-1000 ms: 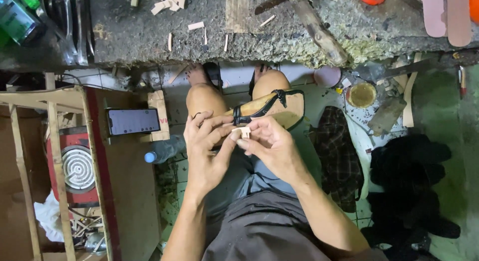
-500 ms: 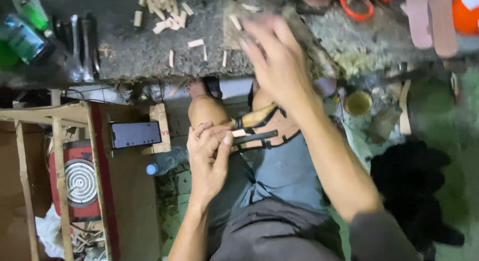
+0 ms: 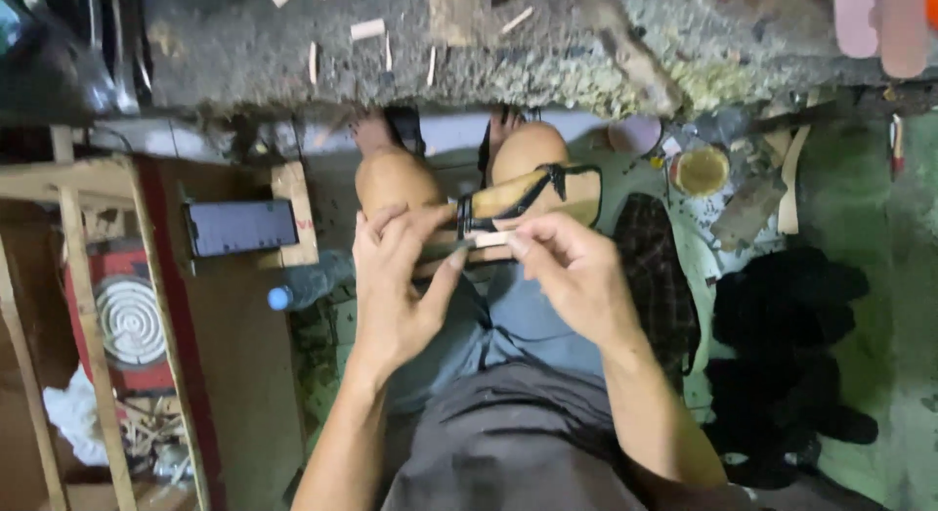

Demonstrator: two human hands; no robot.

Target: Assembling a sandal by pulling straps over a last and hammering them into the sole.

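A tan sandal with black straps rests across my knees. My left hand grips its near end, thumb stretched toward the strap. A small pale wooden stick is pinched between the fingertips of my right hand, and its tip lies against the sandal just below the black strap. Both hands sit close together above my lap, in front of a rough grey workbench.
Loose wooden sticks lie on the bench top. A dark phone rests on a wooden block at the left, with a plastic bottle below it. A round glue tin and a black cloth pile sit at the right.
My right hand, which reached up to the bench half a second ago, has come back down with a wooden stick to the sandal. My left hand stayed on the sandal.
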